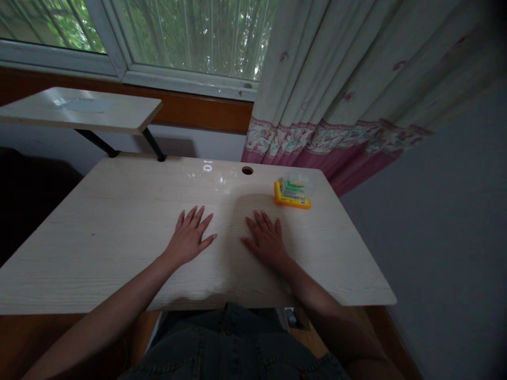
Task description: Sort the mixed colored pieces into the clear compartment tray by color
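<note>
My left hand [189, 238] lies palm down on the pale wood-grain desk [119, 248], its fingers spread and nothing in them. To its right, my right hand [267, 240] rests flat on the same desktop, fingers also apart and holding nothing. Just beyond the right hand, without touching it, sits a flat orange-yellow box [292, 202]. On that box is a smaller clear package [293, 188] with a green and white label; what it contains is too small to make out.
A raised shelf [130, 117] on black supports stands at the desk's back left, with a pale sheet [87, 105] on it. A round cable hole [247, 170] is near the back edge. A curtain [309, 121] hangs behind the desk, and a wall [428, 232] rises on the right.
</note>
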`<state>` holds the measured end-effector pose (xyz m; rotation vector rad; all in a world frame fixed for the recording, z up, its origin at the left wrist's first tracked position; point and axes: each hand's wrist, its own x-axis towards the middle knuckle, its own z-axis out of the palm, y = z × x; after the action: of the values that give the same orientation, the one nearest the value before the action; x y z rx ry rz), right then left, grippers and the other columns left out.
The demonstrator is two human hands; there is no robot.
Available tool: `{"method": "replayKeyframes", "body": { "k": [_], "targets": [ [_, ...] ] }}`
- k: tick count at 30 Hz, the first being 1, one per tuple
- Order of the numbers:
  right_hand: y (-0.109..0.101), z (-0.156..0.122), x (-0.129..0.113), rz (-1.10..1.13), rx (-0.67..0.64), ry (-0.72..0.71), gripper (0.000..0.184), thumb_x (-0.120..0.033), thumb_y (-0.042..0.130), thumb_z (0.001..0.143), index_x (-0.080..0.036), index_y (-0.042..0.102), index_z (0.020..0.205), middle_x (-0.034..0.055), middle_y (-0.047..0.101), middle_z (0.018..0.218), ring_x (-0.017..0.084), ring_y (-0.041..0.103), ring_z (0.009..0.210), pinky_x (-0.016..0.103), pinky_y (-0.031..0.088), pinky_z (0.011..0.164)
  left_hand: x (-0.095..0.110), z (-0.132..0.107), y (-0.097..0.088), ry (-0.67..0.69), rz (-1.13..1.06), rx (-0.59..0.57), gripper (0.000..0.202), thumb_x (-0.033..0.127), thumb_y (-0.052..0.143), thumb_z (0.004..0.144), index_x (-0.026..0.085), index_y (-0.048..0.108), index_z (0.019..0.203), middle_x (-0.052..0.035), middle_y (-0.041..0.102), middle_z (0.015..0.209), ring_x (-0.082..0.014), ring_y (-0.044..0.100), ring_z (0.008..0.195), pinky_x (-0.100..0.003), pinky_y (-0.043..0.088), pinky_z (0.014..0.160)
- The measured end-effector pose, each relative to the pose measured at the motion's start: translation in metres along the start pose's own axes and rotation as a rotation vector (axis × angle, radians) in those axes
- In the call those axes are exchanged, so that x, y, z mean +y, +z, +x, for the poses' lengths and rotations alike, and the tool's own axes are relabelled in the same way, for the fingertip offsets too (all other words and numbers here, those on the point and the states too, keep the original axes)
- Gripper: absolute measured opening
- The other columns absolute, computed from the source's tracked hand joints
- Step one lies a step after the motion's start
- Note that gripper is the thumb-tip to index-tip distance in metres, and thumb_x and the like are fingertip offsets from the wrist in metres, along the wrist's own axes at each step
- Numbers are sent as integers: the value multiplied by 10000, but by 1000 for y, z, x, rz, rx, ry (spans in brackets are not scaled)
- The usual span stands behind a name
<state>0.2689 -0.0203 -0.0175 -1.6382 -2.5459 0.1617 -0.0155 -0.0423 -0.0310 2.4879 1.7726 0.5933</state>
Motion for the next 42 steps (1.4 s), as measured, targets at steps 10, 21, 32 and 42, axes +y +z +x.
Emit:
{"method": "replayKeyframes", "body": {
  "k": [10,21,32,42],
  "targets": [
    [2,0,1,-4,13,-5,666,-656,343,931,-294,342,1490,69,213,1615,304,134,1497,634,48,1166,1,0,-1,-13,68,-21,593,562,484,922,299,414,1450,-86,315,1568,-321,240,1460,-565,154,1188],
    [3,0,1,-7,30,-9,661,-658,347,930,-306,341,1490,69,217,1614,300,140,1498,632,45,1169,-1,0,2,-2,70,0,601,564,498,913,301,422,1448,-82,329,1561,-331,250,1456,-574,163,1186],
    [3,0,1,8,22,-6,663,-658,344,929,-305,342,1490,76,221,1613,300,138,1498,631,35,1169,-2,0,3,7,71,5,603,562,500,915,281,427,1444,-104,334,1557,-341,251,1455,-594,169,1177],
    [3,0,1,-4,26,-8,656,-643,362,931,-295,350,1487,72,231,1610,300,143,1497,628,42,1170,-1,0,2,2,111,-7,617,584,475,916,274,425,1448,-105,331,1559,-331,260,1454,-571,183,1178]
  ]
}}
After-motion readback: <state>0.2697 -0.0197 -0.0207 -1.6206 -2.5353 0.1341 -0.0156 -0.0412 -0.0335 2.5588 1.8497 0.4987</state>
